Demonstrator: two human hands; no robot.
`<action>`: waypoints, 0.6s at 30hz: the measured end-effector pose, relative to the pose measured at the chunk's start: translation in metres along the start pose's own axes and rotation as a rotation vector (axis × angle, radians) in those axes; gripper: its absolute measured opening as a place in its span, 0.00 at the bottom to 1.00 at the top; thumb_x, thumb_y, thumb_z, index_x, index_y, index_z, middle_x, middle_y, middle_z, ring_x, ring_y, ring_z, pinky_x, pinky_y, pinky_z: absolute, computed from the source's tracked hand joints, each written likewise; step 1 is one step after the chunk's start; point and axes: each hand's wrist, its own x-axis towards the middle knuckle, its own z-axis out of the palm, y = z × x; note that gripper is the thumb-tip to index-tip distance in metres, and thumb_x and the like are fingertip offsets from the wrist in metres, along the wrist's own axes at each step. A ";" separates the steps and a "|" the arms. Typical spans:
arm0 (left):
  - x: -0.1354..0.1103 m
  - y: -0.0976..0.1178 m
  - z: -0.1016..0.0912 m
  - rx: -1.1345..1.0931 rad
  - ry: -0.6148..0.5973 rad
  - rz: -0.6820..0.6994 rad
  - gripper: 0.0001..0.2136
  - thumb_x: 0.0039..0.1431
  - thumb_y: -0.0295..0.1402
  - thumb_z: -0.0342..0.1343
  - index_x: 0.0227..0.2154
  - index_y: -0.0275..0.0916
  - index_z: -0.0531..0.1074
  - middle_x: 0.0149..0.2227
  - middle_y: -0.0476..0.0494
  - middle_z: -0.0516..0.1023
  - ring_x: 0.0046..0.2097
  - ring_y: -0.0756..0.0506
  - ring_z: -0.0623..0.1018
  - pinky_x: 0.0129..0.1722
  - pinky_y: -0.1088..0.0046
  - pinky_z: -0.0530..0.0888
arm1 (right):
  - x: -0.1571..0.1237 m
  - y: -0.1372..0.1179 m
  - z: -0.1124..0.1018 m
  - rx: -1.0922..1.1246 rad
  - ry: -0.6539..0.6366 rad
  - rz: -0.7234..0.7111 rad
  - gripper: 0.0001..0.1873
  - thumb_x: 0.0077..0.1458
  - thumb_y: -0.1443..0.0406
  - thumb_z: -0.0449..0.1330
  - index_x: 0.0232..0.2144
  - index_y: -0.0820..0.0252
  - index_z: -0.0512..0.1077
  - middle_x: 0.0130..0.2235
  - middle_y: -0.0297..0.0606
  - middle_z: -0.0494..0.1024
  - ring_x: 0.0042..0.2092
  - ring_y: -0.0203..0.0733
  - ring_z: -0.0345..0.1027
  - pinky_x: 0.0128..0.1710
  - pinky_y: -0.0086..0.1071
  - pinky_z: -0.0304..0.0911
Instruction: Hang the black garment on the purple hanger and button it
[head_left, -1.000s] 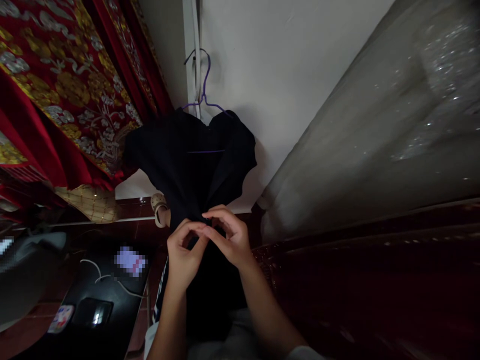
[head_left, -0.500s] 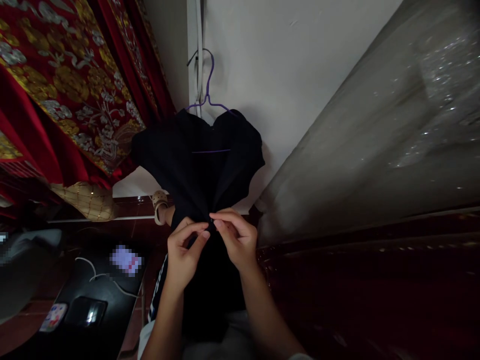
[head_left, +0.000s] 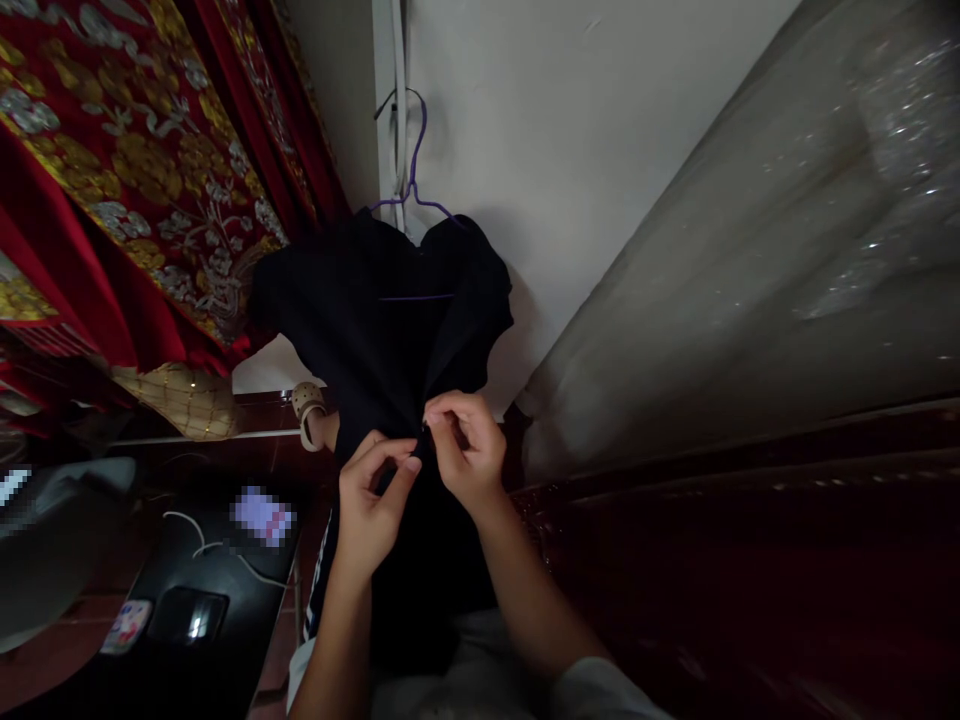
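Below the hanger [head_left: 412, 189], fingers of left hand [head_left: 373, 500] and right hand [head_left: 472, 450] pinch the dark garment [head_left: 360, 330]; tugging could dislodge it.

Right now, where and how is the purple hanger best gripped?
Probably pinch the purple hanger by its bare neck, coming from the right: the dark garment covers the ends of the hanger's sloping arms, pale wall lies on that side, and red embroidered cloth hangs to the left.
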 end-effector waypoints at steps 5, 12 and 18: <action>0.004 -0.002 -0.007 -0.036 0.072 -0.023 0.04 0.65 0.33 0.63 0.40 0.41 0.82 0.34 0.47 0.73 0.36 0.49 0.73 0.36 0.75 0.68 | 0.037 0.017 0.007 -0.077 -0.234 -0.178 0.04 0.67 0.68 0.54 0.40 0.54 0.67 0.36 0.37 0.74 0.37 0.38 0.71 0.38 0.35 0.70; 0.007 -0.007 -0.008 0.013 -0.003 -0.031 0.05 0.66 0.34 0.62 0.37 0.39 0.80 0.34 0.47 0.73 0.37 0.48 0.73 0.37 0.74 0.68 | 0.165 0.060 0.010 -0.227 -0.246 -0.357 0.05 0.68 0.61 0.58 0.40 0.55 0.66 0.38 0.35 0.71 0.39 0.39 0.71 0.46 0.39 0.72; 0.004 -0.014 0.002 0.182 -0.118 -0.002 0.07 0.70 0.33 0.57 0.38 0.37 0.78 0.35 0.45 0.74 0.39 0.47 0.75 0.42 0.72 0.70 | 0.267 0.065 -0.003 -0.368 -0.161 -0.387 0.12 0.73 0.55 0.52 0.42 0.57 0.65 0.44 0.36 0.68 0.48 0.38 0.70 0.55 0.43 0.70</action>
